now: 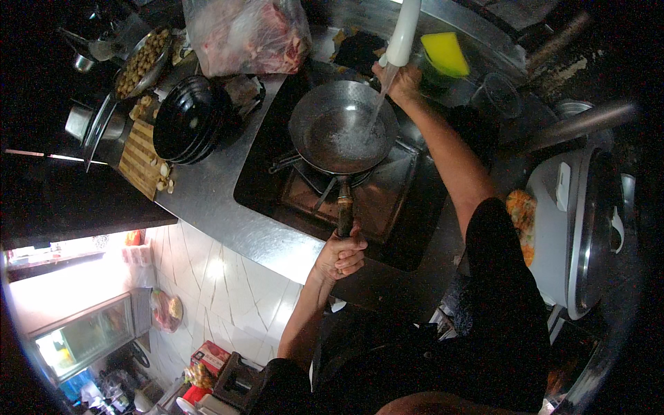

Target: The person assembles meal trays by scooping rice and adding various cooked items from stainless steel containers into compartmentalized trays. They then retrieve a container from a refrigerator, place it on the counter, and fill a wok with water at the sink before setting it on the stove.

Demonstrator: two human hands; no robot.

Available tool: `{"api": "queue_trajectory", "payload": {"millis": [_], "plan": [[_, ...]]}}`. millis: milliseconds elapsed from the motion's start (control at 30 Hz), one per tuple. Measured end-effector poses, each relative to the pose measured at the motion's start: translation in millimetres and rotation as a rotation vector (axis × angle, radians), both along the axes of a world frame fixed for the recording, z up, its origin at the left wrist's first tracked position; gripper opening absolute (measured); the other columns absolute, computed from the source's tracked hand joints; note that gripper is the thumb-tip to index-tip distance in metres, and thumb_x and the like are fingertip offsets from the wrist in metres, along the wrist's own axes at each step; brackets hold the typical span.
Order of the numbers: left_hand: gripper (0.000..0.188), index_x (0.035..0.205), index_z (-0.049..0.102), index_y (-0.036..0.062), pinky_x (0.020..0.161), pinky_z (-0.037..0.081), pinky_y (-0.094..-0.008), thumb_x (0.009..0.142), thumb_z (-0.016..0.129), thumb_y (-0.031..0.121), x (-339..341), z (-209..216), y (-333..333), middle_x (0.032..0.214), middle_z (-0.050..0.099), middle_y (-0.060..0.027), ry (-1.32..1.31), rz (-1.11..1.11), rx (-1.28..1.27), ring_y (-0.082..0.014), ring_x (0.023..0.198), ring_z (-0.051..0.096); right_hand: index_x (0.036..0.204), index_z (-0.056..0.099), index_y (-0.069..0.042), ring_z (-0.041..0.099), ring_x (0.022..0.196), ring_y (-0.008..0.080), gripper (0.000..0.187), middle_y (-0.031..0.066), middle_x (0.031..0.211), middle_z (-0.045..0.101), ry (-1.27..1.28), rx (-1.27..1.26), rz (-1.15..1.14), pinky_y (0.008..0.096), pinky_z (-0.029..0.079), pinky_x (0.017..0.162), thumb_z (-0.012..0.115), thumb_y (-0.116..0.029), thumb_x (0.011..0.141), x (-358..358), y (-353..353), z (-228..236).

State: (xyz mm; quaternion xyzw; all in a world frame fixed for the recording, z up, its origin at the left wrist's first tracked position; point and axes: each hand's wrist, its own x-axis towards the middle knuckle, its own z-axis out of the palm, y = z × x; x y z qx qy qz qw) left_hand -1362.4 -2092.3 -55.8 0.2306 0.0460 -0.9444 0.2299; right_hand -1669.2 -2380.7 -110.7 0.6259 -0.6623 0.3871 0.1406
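My left hand (341, 256) is closed round the handle of a dark metal wok (318, 131), below the pan. The wok sits over a burner (325, 197) in the dark stove top, its inside facing up. Water runs from a white spout (404, 41) into the pan and splashes on its right side. My right hand (402, 81) reaches past the wok's far right rim, close beside the spout tip. Its fingers are partly hidden by the spout and the water, so their grip is unclear.
A bag of raw meat (249, 34) lies at the back, left of a yellow sponge (445, 54). Stacked black bowls (194, 121) stand by a wooden cutting board (142, 159). A strainer of small round brownish pieces (144, 62) is behind. A grey lidded cooker (553, 228) is at right.
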Motion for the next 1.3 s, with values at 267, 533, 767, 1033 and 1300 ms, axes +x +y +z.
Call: {"api": "queue_trajectory", "payload": {"millis": [267,533,767,1033,1300], "plan": [[0.028,0.089,0.050,0.0156,0.023,0.021,-0.0211,0.081,0.050,-0.011,-2,5,-3,0.043,0.035,0.0058,-0.019,-0.024,0.034,-0.0036,0.027,0.029,0.108,0.062,-0.010,0.064,0.091,0.0343,0.054,0.0142,0.097,0.067,0.024,0.358,-0.245,0.0430,0.050,0.077,0.059,-0.055,0.078,2,12,10],[0.029,0.091,0.050,0.0156,0.023,0.022,-0.0211,0.081,0.051,-0.012,-4,13,-6,0.042,0.034,0.0072,-0.030,-0.015,0.013,-0.0034,0.026,0.028,0.105,0.062,-0.006,0.063,0.087,0.0391,0.054,0.0191,0.094,0.066,-0.116,0.337,-0.160,0.0450,0.050,0.072,0.054,-0.053,0.081,2,13,16],[0.029,0.092,0.052,0.0153,0.023,0.023,-0.0213,0.081,0.050,-0.012,-7,18,-8,0.043,0.033,0.0073,-0.031,-0.037,-0.008,-0.0035,0.026,0.029,0.088,0.063,0.001,0.065,0.069,0.0297,0.059,0.0219,0.083,0.066,-0.849,0.440,-0.080,0.0435,0.049,0.062,0.053,-0.057,0.082,-16,-6,-19],[0.026,0.092,0.048,0.0172,0.024,0.023,-0.0214,0.086,0.046,-0.008,0,15,-4,0.045,0.034,0.0069,0.037,-0.083,-0.032,-0.0037,0.027,0.029,0.104,0.064,0.001,0.063,0.086,0.0317,0.067,0.0179,0.091,0.067,-0.834,0.576,-0.027,0.0391,0.048,0.078,0.052,-0.062,0.084,-8,47,23],[0.024,0.092,0.048,0.0174,0.025,0.023,-0.0223,0.088,0.045,-0.006,30,46,22,0.045,0.033,0.0066,0.025,-0.341,-0.106,-0.0041,0.028,0.029,0.111,0.062,-0.009,0.063,0.075,0.0207,0.032,0.0102,0.101,0.065,-0.564,0.351,-0.036,0.0323,0.050,0.069,0.055,-0.034,0.093,-1,366,39]]}}
